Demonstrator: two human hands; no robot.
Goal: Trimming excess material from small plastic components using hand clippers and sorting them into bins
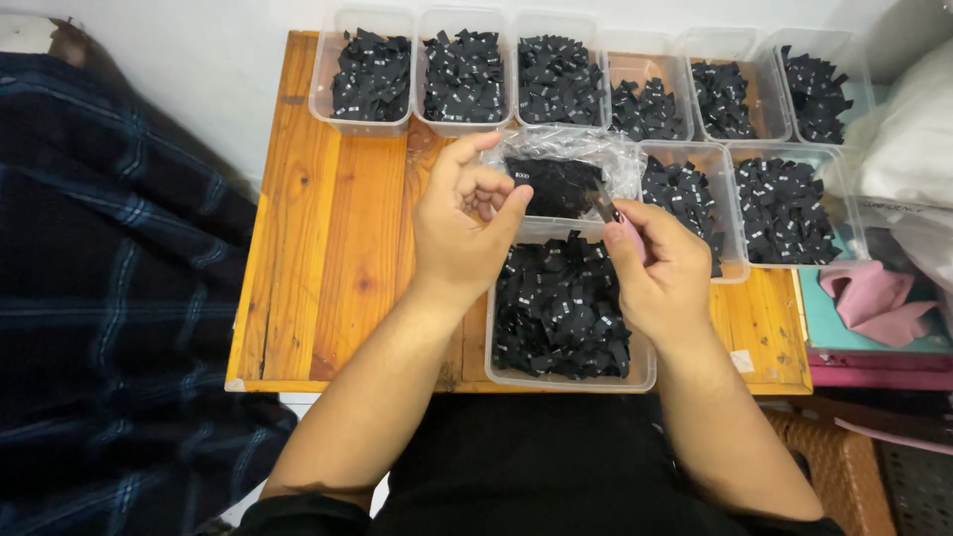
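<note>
The clear tub [516,369] nearest me brims with small black fabric labels [561,303]. Behind it a crinkled clear bag [596,154] holds more, and further tubs [362,69] of the same line the desk's [338,248] far edge. My right hand [660,273] pinches one dark label [603,204] between thumb and forefinger above the bag. My left hand [467,223] hovers half-curled, fingers loose, holding nothing I can make out. Plaid cloth [109,278] lies left; pink fabric [874,298] right.
</note>
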